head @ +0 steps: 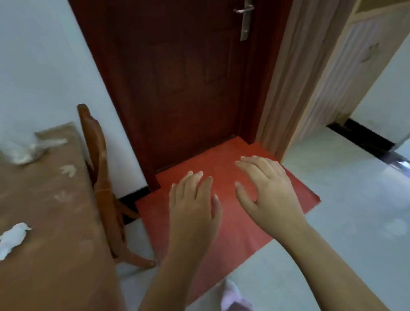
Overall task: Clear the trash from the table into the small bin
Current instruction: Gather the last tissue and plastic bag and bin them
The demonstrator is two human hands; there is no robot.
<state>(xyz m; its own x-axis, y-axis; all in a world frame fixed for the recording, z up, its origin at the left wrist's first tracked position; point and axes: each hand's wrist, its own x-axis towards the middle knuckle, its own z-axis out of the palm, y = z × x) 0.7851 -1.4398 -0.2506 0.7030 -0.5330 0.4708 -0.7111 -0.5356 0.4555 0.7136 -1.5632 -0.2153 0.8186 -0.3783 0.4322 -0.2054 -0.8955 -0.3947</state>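
A brown wooden table [43, 268] fills the lower left. On it lies a crumpled white tissue [8, 242] near the left edge, and a clear crumpled plastic bag [30, 149] sits at the far end. My left hand [193, 203] and my right hand [263, 187] hover side by side over the red mat, to the right of the table. Both have relaxed, spread fingers and hold nothing. No bin is in view.
A wooden chair [102, 179] stands folded against the table's right edge. A dark red door [186, 65] is straight ahead with a red mat [230, 227] before it. A light wooden cabinet [339, 56] stands at the right on pale floor tiles.
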